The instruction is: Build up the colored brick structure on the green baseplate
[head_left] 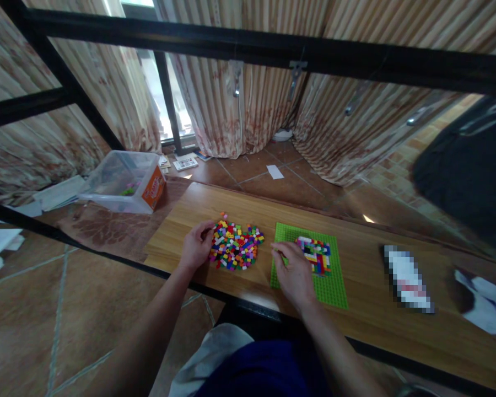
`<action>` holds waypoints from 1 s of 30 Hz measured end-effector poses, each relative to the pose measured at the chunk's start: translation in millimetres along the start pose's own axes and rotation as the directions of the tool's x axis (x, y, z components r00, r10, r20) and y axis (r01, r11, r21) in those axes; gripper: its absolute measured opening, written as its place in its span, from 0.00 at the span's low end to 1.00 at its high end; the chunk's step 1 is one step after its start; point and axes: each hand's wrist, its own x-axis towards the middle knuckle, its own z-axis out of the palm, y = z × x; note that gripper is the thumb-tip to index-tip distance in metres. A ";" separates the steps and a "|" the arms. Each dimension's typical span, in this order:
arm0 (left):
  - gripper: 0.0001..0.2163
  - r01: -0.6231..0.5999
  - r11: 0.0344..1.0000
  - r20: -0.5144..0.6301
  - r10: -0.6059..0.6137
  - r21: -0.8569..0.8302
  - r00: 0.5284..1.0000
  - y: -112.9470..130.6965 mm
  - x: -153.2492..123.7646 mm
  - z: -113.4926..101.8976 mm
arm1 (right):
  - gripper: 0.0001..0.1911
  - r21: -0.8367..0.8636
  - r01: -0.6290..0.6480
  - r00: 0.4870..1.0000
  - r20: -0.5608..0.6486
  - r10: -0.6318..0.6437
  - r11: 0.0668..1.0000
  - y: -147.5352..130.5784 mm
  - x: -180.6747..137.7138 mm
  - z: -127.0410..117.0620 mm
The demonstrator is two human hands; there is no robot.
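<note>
A pile of small, many-coloured toy bricks lies loose on the wooden table. At its left edge rests my left hand, fingers bent and a gap between thumb and forefinger; I see nothing held there. To the right of the pile lies a green studded baseplate. A multicoloured patch of bricks is set on its upper middle part. Over the plate's left side is my right hand, thumb and forefinger brought close together. Whatever is between those fingertips is too small to make out. This hand covers part of the plate and the patch's left side.
A pixelated, mostly white object lies on the table to the right. Beyond the left end, a clear plastic box with an orange label stands on the floor. A black metal bar crosses above, before striped curtains.
</note>
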 end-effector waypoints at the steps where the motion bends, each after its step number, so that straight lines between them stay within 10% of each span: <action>1: 0.12 0.000 1.000 -0.001 0.000 -0.001 1.000 0.1 -0.1 0.1 | 0.13 -0.018 -0.010 1.000 0.030 0.011 1.000 1.2 1.1 7.1; 14: 0.11 -0.013 1.000 -0.007 0.013 -0.002 1.000 -0.1 -0.3 -0.5 | 0.12 -0.249 -0.120 0.973 0.163 0.164 0.961 16.4 33.0 48.5; 30: 0.10 -0.013 1.000 -0.010 0.013 -0.005 1.000 0.0 -0.7 0.3 | 0.12 -0.190 -0.197 0.930 0.274 0.244 0.962 6.6 26.4 35.9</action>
